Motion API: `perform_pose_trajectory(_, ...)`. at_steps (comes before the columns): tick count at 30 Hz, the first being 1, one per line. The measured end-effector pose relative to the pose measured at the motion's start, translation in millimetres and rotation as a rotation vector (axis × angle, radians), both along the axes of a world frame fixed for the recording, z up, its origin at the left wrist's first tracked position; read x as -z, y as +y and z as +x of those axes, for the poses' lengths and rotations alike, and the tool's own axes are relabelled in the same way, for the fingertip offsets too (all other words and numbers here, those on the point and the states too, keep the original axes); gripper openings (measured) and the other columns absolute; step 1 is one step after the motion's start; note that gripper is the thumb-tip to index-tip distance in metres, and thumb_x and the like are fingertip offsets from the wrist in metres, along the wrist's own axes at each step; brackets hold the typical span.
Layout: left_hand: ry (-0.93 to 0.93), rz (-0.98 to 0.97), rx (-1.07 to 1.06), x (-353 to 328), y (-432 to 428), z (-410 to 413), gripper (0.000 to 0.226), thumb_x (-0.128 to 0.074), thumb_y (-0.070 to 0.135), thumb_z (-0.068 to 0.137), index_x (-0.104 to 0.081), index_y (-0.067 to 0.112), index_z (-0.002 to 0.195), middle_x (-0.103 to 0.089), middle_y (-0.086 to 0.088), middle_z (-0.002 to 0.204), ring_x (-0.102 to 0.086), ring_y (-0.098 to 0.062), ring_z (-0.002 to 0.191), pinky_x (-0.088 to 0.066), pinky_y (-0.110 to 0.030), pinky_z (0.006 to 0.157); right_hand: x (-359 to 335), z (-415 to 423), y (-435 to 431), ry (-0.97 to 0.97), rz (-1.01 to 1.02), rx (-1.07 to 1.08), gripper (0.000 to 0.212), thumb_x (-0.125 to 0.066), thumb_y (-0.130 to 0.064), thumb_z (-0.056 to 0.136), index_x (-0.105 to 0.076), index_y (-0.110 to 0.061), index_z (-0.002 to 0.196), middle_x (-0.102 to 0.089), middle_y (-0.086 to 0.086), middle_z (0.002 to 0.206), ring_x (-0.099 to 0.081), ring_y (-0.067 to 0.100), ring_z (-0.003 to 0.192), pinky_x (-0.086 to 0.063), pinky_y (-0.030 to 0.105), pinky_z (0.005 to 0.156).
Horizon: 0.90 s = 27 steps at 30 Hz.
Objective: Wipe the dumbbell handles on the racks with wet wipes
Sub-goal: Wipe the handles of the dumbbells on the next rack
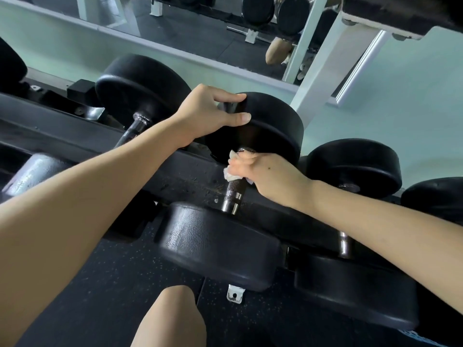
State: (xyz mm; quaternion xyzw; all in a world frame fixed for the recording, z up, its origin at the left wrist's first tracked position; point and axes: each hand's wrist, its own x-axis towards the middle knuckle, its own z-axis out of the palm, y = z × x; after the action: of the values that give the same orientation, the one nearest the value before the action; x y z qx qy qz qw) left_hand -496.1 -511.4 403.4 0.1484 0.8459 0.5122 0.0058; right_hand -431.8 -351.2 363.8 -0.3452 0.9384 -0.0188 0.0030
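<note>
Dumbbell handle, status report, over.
Left hand grips far head. Right hand wraps wet wipe round handle, far end. Nothing in the way.

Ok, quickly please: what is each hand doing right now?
Left hand: grips the rim of the far dumbbell head.
Right hand: grips the wet wipe, wrapped around the handle.

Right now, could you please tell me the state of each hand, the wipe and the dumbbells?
left hand, grips the middle dumbbell by its far head.
right hand, clasps the wet wipe round that dumbbell's handle.
wet wipe, crumpled against the handle.
middle dumbbell, on the rack, held.
left dumbbell, on the rack, no hand on it.
right dumbbell, on the rack, partly hidden.
</note>
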Motion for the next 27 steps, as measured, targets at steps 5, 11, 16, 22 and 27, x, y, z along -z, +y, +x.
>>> perform_pose_trajectory(5,0.002,-0.013,-0.015,1.1,0.0,-0.1,0.047,-0.080,0.037,0.072,-0.066,0.031,0.116,-0.061,0.017,0.107,-0.055,-0.003,0.110,-0.040,-0.019,0.099,-5.9,8.3,14.9,-0.231,0.011,-0.147,0.049,-0.048,0.016,0.080,-0.065,-0.012,0.116,-0.063,0.008,0.122,-0.052,0.024,0.121,-0.038,0.035,0.107)
perform_pose_trajectory(11,-0.012,-0.009,-0.020,-0.3,0.8,0.2,0.045,-0.079,0.034,0.073,-0.067,0.030,0.116,-0.061,0.014,0.109,-0.056,-0.006,0.111,-0.042,-0.025,0.102,-23.4,-31.7,-5.6,-0.227,0.396,-0.054,0.041,-0.037,0.001,0.088,-0.057,-0.012,0.122,-0.061,0.000,0.102,-0.050,0.026,0.122,-0.032,0.039,0.108)
perform_pose_trajectory(16,-0.011,-0.011,-0.020,0.1,1.7,1.7,0.046,-0.078,0.034,0.074,-0.066,0.028,0.118,-0.062,0.017,0.099,-0.058,-0.008,0.106,-0.043,-0.022,0.098,-13.8,-6.5,-25.1,-0.211,0.384,-0.263,0.034,-0.044,-0.001,0.085,-0.066,-0.018,0.105,-0.065,0.000,0.095,-0.059,0.025,0.092,-0.043,0.039,0.096)
perform_pose_trajectory(22,0.000,-0.033,-0.005,0.1,1.5,0.5,0.046,-0.078,0.036,0.074,-0.065,0.029,0.118,-0.065,0.007,0.117,-0.058,-0.011,0.110,-0.044,-0.030,0.102,-16.0,-34.1,-17.4,-0.290,0.390,-0.116,0.032,-0.038,0.005,0.078,-0.061,-0.014,0.090,-0.067,0.007,0.087,-0.059,0.030,0.086,-0.037,0.047,0.103)
perform_pose_trajectory(27,0.000,-0.032,-0.008,0.9,1.1,0.5,0.046,-0.078,0.036,0.074,-0.065,0.030,0.118,-0.065,0.005,0.119,-0.057,-0.013,0.112,-0.044,-0.032,0.102,-13.8,-38.0,-11.7,-0.344,0.311,-0.098,0.050,-0.033,0.004,0.078,-0.065,-0.021,0.109,-0.065,0.002,0.092,-0.058,0.030,0.099,-0.042,0.048,0.100)
